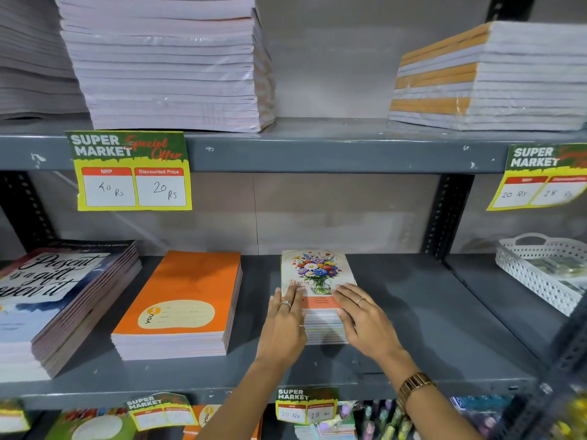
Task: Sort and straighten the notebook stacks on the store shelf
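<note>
A small stack of notebooks with a flower-vase cover (317,271) sits in the middle of the grey lower shelf (428,312). My left hand (284,322) lies flat against the stack's front left corner, fingers on the top cover. My right hand (365,319) presses the front right corner the same way. Neither hand grips anything. To the left stand an orange notebook stack (181,296) and a taller stack with a "Present is a gift" cover (57,296).
The upper shelf carries wrapped white notebook stacks (168,65) and an orange-spined stack (489,77). A white perforated basket (540,271) sits at the right. Yellow price tags (131,171) hang from the shelf edges. More stationery fills the shelf below.
</note>
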### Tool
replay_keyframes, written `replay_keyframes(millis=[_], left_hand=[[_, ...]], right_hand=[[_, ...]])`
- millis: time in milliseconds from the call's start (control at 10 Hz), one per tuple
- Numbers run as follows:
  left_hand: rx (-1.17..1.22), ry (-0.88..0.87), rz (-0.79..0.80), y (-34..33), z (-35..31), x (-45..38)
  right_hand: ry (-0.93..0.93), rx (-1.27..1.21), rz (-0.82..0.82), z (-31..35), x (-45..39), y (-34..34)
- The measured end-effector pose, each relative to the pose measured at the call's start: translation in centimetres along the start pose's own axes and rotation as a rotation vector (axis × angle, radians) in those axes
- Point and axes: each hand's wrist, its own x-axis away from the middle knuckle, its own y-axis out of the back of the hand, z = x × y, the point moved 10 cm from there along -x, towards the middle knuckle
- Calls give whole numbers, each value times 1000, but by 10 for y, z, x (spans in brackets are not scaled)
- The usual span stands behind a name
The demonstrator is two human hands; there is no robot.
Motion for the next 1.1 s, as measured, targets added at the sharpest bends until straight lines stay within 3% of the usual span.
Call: replay_keyframes(millis=[700, 900, 1100], left_hand=[[-76, -128, -56, 11, -3, 1], [-131, -193, -1, 23, -4, 15], [-92, -235, -40, 68, 27, 45]], right_hand=[[-23, 136, 50, 4, 6, -5], [-220, 225, 205, 1, 13, -16], [-293, 265, 116, 47, 9, -7]])
